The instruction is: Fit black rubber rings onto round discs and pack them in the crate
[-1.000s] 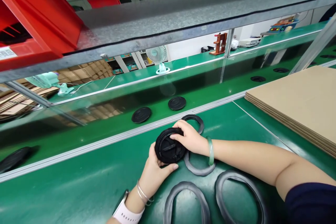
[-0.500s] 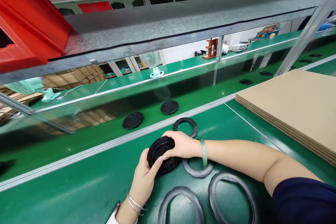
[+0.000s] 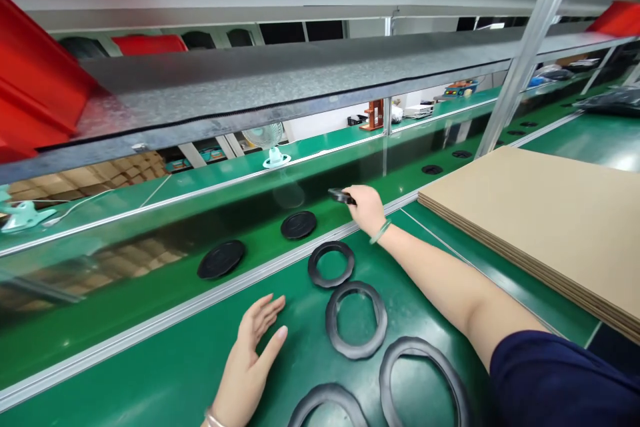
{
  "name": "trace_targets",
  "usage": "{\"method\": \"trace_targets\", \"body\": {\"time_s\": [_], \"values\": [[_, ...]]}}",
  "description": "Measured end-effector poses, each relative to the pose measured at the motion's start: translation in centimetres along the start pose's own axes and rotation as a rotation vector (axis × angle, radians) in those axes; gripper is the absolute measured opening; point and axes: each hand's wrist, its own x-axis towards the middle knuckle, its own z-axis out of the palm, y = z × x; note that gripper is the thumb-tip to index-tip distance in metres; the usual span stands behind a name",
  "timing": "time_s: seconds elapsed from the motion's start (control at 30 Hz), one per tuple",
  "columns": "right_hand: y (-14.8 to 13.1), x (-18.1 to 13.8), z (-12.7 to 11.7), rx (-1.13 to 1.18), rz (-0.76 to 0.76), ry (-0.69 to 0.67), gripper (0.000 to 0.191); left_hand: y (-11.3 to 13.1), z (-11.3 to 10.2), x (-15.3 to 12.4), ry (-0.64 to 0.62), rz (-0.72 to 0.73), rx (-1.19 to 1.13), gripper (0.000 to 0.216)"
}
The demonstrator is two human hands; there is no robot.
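Note:
My right hand (image 3: 367,209) is closed on the edge of a round black plastic part (image 3: 342,196), held tilted above the green conveyor belt (image 3: 270,250). Over the green worktop (image 3: 165,360), my left hand (image 3: 253,353) is empty, its thumb and fingers apart. Several black rings lie on the worktop between and below my arms: a small ring (image 3: 315,273), another ring (image 3: 332,323), and larger ones (image 3: 387,387) nearer to me. Two black discs rest on the belt, one disc (image 3: 299,225) near the held part and one disc (image 3: 221,259) farther left.
A stack of brown cardboard sheets (image 3: 540,200) lies on the worktop at right. A metal rail (image 3: 165,321) separates worktop and belt. Overhead runs a grey shelf (image 3: 260,83) with a red bin (image 3: 40,80); a slanted metal post (image 3: 525,53) stands at right. Beyond is a small fan (image 3: 273,147).
My left hand has let go of the round black part and opened. My right hand has carried it up and away, over the belt. The view has shifted to the right.

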Motion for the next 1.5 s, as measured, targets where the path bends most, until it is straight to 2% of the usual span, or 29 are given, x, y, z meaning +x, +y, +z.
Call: {"method": "trace_targets", "body": {"time_s": [0.1,0.17,0.2,0.27,0.3,0.37,0.43,0.53,0.6,0.67,0.73,0.87,0.93,1.07,1.23,1.5], "values": [[4.9,1.0,0.0,-0.284,0.223,-0.298,0.060,-0.2,-0.3,0.3,-0.092,-0.022,0.121,0.057],[5.7,0.9,0.7,-0.302,0.286,-0.360,0.061,-0.1,-0.4,0.3,-0.131,-0.029,0.166,0.055],[5.4,0.7,1.2,-0.259,0.249,-0.338,0.057,-0.1,-0.4,0.3,-0.141,-0.027,0.179,0.054],[4.0,0.2,2.3,-0.090,0.108,-0.326,0.049,-0.2,-0.4,0.2,-0.150,-0.016,0.192,0.053],[2.9,-0.1,2.9,0.022,0.042,-0.378,0.046,-0.3,-0.4,0.2,-0.149,-0.008,0.195,0.053],[0.8,-1.0,3.9,0.246,-0.064,-0.566,0.039,-0.6,-0.3,0.3,-0.132,0.012,0.199,0.055],[-1.4,-2.3,4.8,0.422,-0.098,-0.730,0.035,-0.9,-0.3,0.4,-0.096,0.057,0.203,0.062],[-4.1,-4.4,5.4,0.682,-0.021,-0.993,0.053,-0.8,-0.4,0.5,-0.044,0.157,0.269,0.068],[-5.2,-5.3,5.5,0.828,0.019,-1.187,0.066,-0.6,-0.5,0.6,-0.066,0.191,0.326,0.060],[-5.6,-5.6,5.6,0.932,0.028,-1.295,0.075,-0.3,-0.6,0.7,-0.109,0.182,0.342,0.046],[-5.4,-5.4,5.8,1.034,0.097,-1.305,0.080,0.0,-0.7,0.7,-0.107,0.155,0.316,0.035],[-4.1,-4.8,6.9,1.175,0.263,-1.235,0.075,0.1,-1.2,0.8,-0.001,0.035,0.231,0.037],[-3.8,-4.8,7.3,1.178,0.261,-1.216,0.070,0.1,-1.5,0.8,-0.002,-0.038,0.166,0.041],[-3.8,-4.9,7.2,1.179,0.233,-1.242,0.069,0.1,-1.7,1.0,-0.097,-0.126,0.012,0.039],[-3.9,-4.9,7.1,1.175,0.249,-1.236,0.065,0.2,-1.6,1.2,-0.136,-0.134,0.008,0.036],[-3.9,-5.0,7.2,1.179,0.252,-1.237,0.069,0.7,-1.6,1.1,-0.127,-0.129,0.021,0.039]]}}
